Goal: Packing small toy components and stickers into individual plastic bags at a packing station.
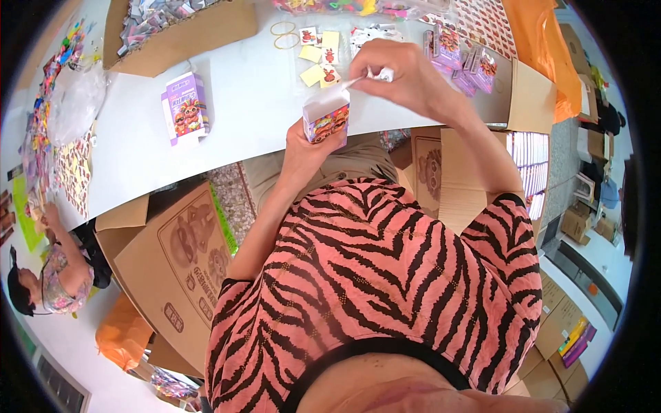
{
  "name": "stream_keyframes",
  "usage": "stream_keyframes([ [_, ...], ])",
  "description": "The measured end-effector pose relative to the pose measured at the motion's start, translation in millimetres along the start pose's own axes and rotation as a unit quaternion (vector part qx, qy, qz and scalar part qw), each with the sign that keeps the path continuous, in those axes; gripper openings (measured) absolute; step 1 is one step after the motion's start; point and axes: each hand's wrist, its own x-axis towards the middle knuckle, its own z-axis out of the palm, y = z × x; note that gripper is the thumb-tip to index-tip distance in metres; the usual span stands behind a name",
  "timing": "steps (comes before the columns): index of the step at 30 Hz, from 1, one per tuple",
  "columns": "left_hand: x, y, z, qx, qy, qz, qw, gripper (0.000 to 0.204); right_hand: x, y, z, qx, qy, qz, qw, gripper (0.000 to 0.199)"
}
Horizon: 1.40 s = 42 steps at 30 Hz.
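Note:
My left hand (307, 153) is closed round the lower part of a small purple carton (326, 125) with cartoon figures on its front. The carton is upright at the table's near edge, its top open and a white flap raised. Just above and to the right, my right hand (403, 77) pinches a small white packet (383, 73), its fingers close to the flap. Whether they also touch the flap I cannot tell. Beyond the carton lie several picture cards (330, 56) and yellow paper squares (312, 74). Small white packets (375, 34) are heaped beside them.
Another purple carton (184, 110) lies on the table (248, 103) to the left. Finished-looking small boxes (475, 69) are stacked at the right. A large cardboard box (186, 62) of small packets stands far left. Cardboard boxes flank my legs. Another person (58, 275) works at the left.

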Motion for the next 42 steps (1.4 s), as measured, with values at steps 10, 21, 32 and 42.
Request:
stream_keyframes([
  [10,4.4,-3.3,-4.0,-0.017,0.000,0.026,0.999,0.026,6.9,-16.6,13.8,-0.098,-0.071,-0.064,0.991,0.025],
  [21,11.3,3.9,-31.2,-0.013,0.050,0.106,0.993,0.031,60.9,-17.3,-22.4,0.082,0.014,0.048,0.995,0.013],
  [32,31.3,-24.5,-79.5,0.005,0.200,0.208,0.957,0.034,224.7,20.0,-8.7,-0.129,0.037,-0.096,0.986,0.019],
  [42,29.8,-20.4,-70.4,0.051,0.194,0.244,0.949,0.037,318.5,71.3,12.5,-0.344,-0.022,-0.086,0.935,0.027],
])
